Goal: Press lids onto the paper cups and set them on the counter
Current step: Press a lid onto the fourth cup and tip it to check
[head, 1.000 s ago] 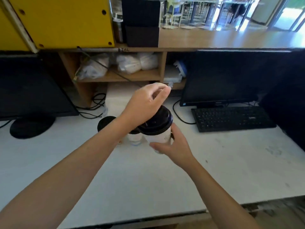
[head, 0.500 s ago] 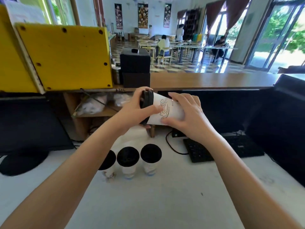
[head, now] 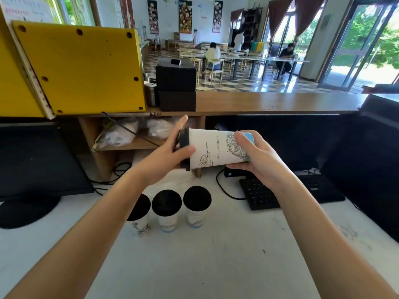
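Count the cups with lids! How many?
4. One cup sideways between the left hand and right hand; three cups in a row on the counter, leftmost partly behind the arm.

We read "Statue of Liberty" printed in small dark letters along the side of the white paper cup (head: 213,151). The red print on the paper sheet (head: 26,9) at top left is too blurred for us to read.

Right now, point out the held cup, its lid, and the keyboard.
Held cup (head: 212,151), head view, printed side wall.
Lid (head: 184,138), head view, black rim.
Keyboard (head: 259,194), head view, keys near its left end.
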{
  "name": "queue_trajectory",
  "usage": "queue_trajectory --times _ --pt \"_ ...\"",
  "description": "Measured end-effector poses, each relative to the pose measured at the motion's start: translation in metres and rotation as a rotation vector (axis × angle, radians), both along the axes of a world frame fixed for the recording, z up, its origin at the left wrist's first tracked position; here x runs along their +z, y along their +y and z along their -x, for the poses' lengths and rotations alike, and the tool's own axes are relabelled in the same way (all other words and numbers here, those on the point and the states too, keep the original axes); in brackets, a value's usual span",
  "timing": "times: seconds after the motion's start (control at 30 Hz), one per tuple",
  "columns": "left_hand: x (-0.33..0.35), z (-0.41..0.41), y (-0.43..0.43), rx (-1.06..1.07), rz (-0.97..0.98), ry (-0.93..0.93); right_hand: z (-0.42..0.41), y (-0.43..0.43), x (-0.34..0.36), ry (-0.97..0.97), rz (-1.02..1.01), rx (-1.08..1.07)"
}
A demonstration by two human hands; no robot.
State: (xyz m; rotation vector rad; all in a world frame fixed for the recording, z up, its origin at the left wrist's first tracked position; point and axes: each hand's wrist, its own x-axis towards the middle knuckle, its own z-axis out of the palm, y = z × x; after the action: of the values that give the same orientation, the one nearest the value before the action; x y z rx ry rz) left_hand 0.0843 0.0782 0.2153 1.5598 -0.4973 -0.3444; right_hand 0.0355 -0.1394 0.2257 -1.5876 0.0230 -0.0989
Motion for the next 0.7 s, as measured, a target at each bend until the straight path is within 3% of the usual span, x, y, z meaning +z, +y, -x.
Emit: queue_trajectory --times 0.1,0.23,0.37,0.57,0.63,0.7 --pt "0.000 -0.006 0.004 -0.081 0.100 0.272 -0.002 0.002 0.001 -0.084 0.049 0.016" --pt "0.005 -0.008 0.002 0.017 0.143 0.388 -0.007 0.002 -0.004 -0.172 0.142 0.111" --pt "0.002 -0.008 -0.002 0.140 0.116 0.234 -0.012 -0.002 -0.012 -0.143 0.047 0.187" --pt "-0.006 0.000 0.001 0.223 -0.054 -0.268 -0.019 0.004 -0.014 0.218 -0.082 0.187" --pt "-0.006 0.001 0.004 0.165 -0.080 -0.349 -0.019 0.007 -0.014 0.194 -0.143 0.203" --pt "-0.005 0.000 0.007 0.090 -0.081 -0.316 -0.020 0.008 -0.018 0.118 -0.226 0.191"
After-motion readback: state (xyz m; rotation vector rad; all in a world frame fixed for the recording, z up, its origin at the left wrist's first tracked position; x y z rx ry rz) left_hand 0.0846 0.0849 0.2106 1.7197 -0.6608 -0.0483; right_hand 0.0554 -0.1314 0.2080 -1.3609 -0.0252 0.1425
